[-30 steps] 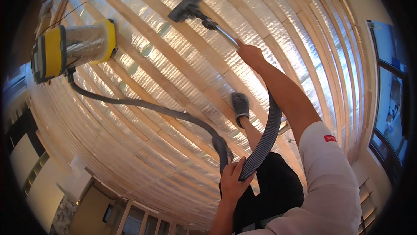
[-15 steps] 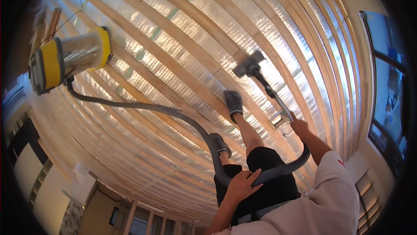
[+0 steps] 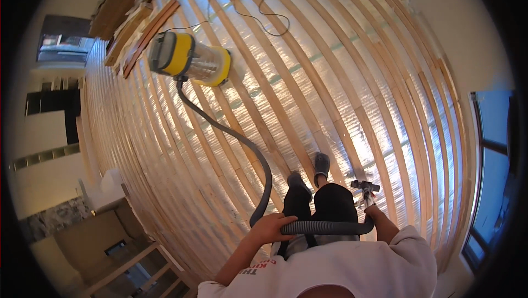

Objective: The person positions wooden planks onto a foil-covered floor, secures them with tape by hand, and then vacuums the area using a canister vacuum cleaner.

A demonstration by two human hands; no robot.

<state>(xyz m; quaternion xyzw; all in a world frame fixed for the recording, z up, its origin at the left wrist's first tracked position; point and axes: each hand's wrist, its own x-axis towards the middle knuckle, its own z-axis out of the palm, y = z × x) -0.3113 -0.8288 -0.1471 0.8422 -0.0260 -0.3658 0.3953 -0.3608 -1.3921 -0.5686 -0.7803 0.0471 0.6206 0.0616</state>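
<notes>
My left hand (image 3: 270,228) is closed around a grey ribbed vacuum hose (image 3: 330,228), which runs across in front of my waist. On the right, my right hand (image 3: 377,216) grips the vacuum wand at the hose's end; its fingers are partly hidden. Just beyond that hand is the dark floor nozzle (image 3: 364,187), and the short-looking wand between them is mostly hidden. From my left hand the hose curves away to a yellow and grey vacuum cleaner (image 3: 179,55) with a clear drum, at the far left.
Long wooden battens (image 3: 286,78) run over silvery foil sheeting (image 3: 300,86) on the floor. Stacked boards (image 3: 122,9) lie at the far left. A black cable (image 3: 264,14) loops at the back. A window (image 3: 495,160) is at the right. My feet stand among the battens.
The nozzle and wand have come back toward me. My left hand has moved left with the hose. The view has turned, so the vacuum cleaner appears further right.
</notes>
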